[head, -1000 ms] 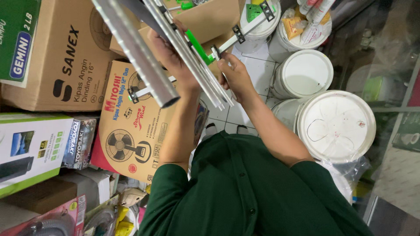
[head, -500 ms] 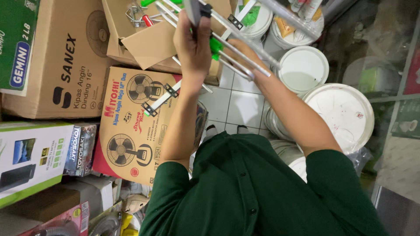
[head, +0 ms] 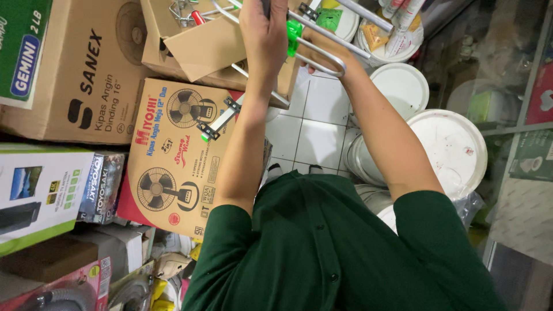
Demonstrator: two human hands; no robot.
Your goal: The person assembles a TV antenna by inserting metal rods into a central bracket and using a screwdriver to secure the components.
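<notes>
- The left hand [head: 264,34] is clenched around a metal tube frame [head: 322,55], a bundle of bent silver tubing with a green plastic clip [head: 294,30] on it, held up near the top edge of the view.
- The right hand [head: 314,49] sits under the curved end of the same frame, gripping it as far as can be seen (its fingers are mostly hidden behind the tubing and the left wrist).
- Both arms come out of dark green sleeves [head: 334,253], and the frame hangs above an open brown carton [head: 201,52] that has loose metal fittings inside.
- Left of that carton stands a big plain brown box [head: 75,80] with dark lettering and a faint fan outline.
- Below it lies an orange-and-red fan box [head: 173,155] printed with 2 pictures of black fans; a short metal bracket [head: 218,120] with green tips rests on top.
- At far left there is a green-and-white package [head: 34,196], and a green box corner [head: 23,46] with a blue oval label sits above it.
- To the right, several white buckets [head: 449,150] with round lids stand on a white tiled floor [head: 305,132].
</notes>
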